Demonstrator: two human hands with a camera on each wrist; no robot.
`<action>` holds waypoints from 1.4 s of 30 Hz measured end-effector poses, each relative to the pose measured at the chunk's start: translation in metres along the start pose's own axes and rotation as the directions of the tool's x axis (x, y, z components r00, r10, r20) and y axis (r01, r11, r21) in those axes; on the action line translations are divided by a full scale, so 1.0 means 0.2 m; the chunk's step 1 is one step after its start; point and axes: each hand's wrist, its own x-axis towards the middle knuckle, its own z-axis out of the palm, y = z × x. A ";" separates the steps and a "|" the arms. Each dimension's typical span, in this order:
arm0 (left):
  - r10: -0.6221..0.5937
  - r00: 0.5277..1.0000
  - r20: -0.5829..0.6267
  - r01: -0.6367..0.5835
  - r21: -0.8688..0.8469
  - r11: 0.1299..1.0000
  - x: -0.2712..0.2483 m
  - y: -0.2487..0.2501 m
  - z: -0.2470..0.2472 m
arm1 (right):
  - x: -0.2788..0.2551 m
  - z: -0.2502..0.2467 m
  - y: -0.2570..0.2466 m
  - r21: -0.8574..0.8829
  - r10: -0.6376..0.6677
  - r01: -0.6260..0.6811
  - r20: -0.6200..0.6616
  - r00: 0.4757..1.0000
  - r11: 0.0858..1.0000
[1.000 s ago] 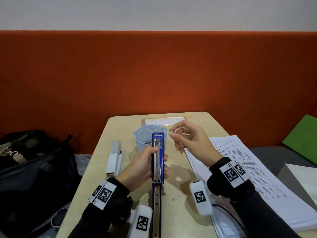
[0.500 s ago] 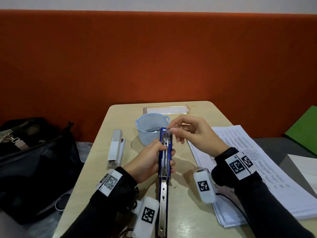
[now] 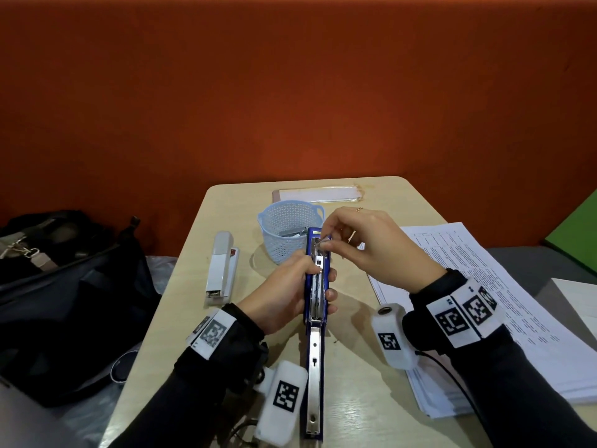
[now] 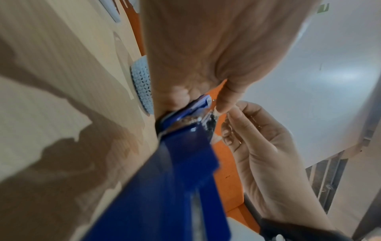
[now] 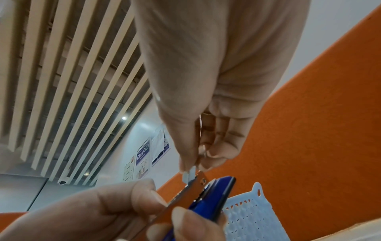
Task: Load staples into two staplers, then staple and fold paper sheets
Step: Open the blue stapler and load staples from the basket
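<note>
A blue stapler (image 3: 315, 318) lies swung fully open along the table, its metal channel facing up. My left hand (image 3: 290, 292) grips its blue body (image 4: 185, 163) round the middle. My right hand (image 3: 355, 244) pinches a short strip of staples (image 5: 189, 175) between thumb and forefinger, held at the far end of the channel (image 5: 198, 181). A second, white stapler (image 3: 222, 266) lies closed on the table to the left. A stack of printed paper sheets (image 3: 484, 305) lies under my right forearm.
A pale blue mesh basket (image 3: 286, 221) holding more staples stands just beyond the blue stapler. A flat clear packet (image 3: 319, 194) lies at the table's far edge. A black bag (image 3: 64, 286) sits left of the table. An orange backrest (image 3: 290, 92) rises behind.
My right hand has come down from above the basket to the far end of the open stapler with the staple strip. The head view has tilted downward.
</note>
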 end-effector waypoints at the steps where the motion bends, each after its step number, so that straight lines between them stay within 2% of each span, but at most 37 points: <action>1: 0.001 1.000 0.001 -0.001 -0.001 1.000 0.00 0.00 0.00 | 0.00 0.00 0.00 -0.003 -0.004 0.004 -0.002 1.000 1.000; 9: -0.005 1.000 0.023 0.006 -0.008 1.000 0.02 -0.01 -0.02 | 0.01 0.02 -0.01 -0.053 -0.051 0.051 -0.004 0.999 0.997; 33: -0.013 1.000 0.005 0.014 -0.041 0.999 0.01 -0.01 -0.02 | 0.01 0.00 0.02 -0.030 -0.032 0.029 -0.122 0.992 0.999; 36: -0.004 1.000 0.016 0.005 -0.062 0.998 0.00 0.00 -0.02 | 0.00 -0.01 0.05 -0.007 0.006 -0.007 -0.147 0.989 1.000; 42: 0.054 0.998 0.044 -0.052 -0.051 0.997 -0.03 0.03 -0.02 | -0.01 -0.03 0.06 0.165 0.163 -0.141 -0.131 0.978 0.976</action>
